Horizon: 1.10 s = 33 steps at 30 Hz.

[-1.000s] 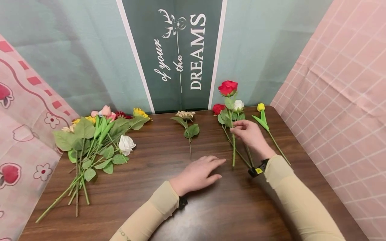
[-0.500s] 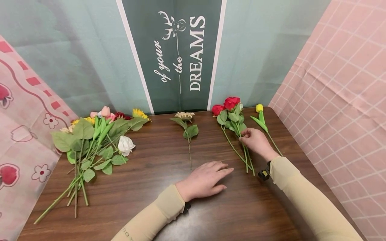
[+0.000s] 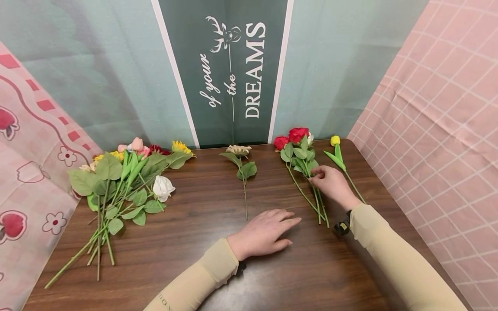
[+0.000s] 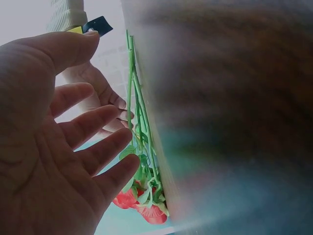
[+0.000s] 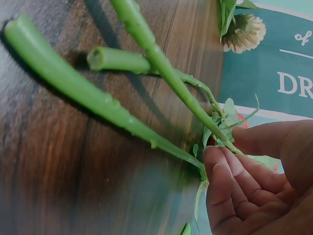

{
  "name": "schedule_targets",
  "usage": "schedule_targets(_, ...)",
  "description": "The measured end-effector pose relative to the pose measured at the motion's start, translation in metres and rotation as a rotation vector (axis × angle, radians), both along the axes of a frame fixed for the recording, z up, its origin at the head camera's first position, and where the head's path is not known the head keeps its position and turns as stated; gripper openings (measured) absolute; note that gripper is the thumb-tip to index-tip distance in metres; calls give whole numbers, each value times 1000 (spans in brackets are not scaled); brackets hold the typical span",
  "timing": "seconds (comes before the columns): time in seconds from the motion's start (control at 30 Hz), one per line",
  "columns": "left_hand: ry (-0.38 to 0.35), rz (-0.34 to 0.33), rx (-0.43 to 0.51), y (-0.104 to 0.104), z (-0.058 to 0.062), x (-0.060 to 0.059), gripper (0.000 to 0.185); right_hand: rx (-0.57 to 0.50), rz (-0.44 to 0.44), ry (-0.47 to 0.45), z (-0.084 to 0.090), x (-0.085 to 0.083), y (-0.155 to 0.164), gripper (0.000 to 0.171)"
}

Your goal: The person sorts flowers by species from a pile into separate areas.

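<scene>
L hand [image 3: 264,231] flat, fingers spread; R hand [image 3: 330,183] fingers curled.

Flower pile [image 3: 124,177] left, yellow tulip [image 3: 336,152] right

Left of the left hand's fingers [image 3: 285,219] the worktop [image 3: 186,242] lies bare up to the flower pile [image 3: 124,181], with only the beige flower [image 3: 239,150] and its stem just beyond the fingertips. The right hand's fingers [image 3: 317,172] are hemmed by the rose stems [image 3: 307,190] on their left and the yellow tulip [image 3: 336,151] on their right, with the backdrop close behind.

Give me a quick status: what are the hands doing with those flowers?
Left hand flat on table, fingers spread, holding nothing. Right hand pinching rose stems of the three-rose bunch. Yellow tulip lies just beside.
</scene>
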State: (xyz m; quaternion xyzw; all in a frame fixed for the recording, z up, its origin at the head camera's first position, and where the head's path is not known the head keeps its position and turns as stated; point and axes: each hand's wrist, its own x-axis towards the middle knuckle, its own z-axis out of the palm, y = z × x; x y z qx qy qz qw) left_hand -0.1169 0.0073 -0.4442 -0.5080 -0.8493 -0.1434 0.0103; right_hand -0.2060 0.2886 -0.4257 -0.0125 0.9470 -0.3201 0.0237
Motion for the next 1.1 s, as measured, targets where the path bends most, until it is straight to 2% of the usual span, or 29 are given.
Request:
schedule_targets(0.13, -3, 1, -4, -1, 1, 0, 63, 19, -10, 44, 0, 2, 2, 38)
schedule_targets(0.27, -4, 19, -18, -9, 5, -3, 64, 49, 12, 132, 3, 5, -3, 38)
schedule_targets(0.43, 10, 80, -26, -37, 11, -15, 65, 106, 91, 262, 9, 9, -19, 41)
schedule_targets(0.6, 1, 217, -17, -92, 17, -30, 62, 164, 212, 322, 12, 15, -49, 43)
schedule_targets(0.73, 41, 361, -30, -147, 22, -39, 59, 184, 333, 345, 13, 18, -81, 45)
schedule_targets(0.9, 103, 518, -39, -210, 30, -42, 53, 224, 461, 346, 10, 23, -125, 48)
schedule_targets(1.1, 168, 623, -27, -268, 37, -42, 40, 260, 592, 352, -2, 28, -174, 49)
